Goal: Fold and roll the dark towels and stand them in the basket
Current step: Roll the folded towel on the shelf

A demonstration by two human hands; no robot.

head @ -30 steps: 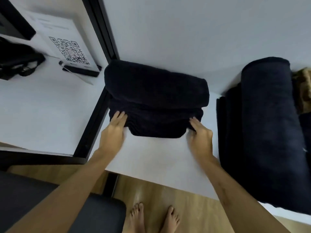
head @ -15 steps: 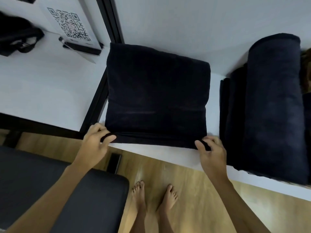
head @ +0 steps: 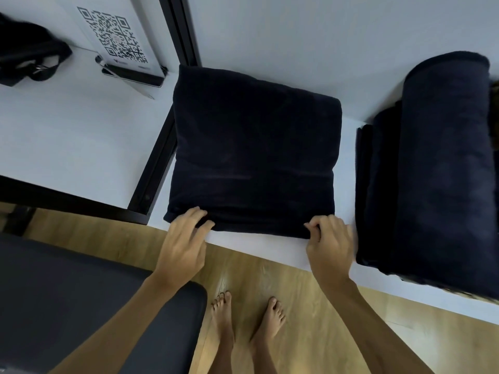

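A dark navy towel (head: 253, 152), folded into a thick square, lies flat on the white table (head: 270, 244), its near edge close to the table's front. My left hand (head: 183, 244) rests at the near left corner, fingers curled over the edge. My right hand (head: 330, 244) pinches the near right corner. To the right lies a rolled dark towel (head: 445, 163) on top of more dark towels (head: 370, 190). A sliver of woven basket (head: 495, 114) shows at the right border, mostly hidden.
A second white table (head: 67, 136) with a black frame (head: 159, 163) stands at the left, carrying a QR-code sign (head: 113, 36) and a black bag (head: 29, 63). A dark seat (head: 81, 306) is at lower left. Bare feet (head: 245, 319) stand on the wooden floor.
The towel was bunched up a second ago; both hands pulled its near edge toward me and it now lies flat and square. The hands have shifted slightly along the near edge.
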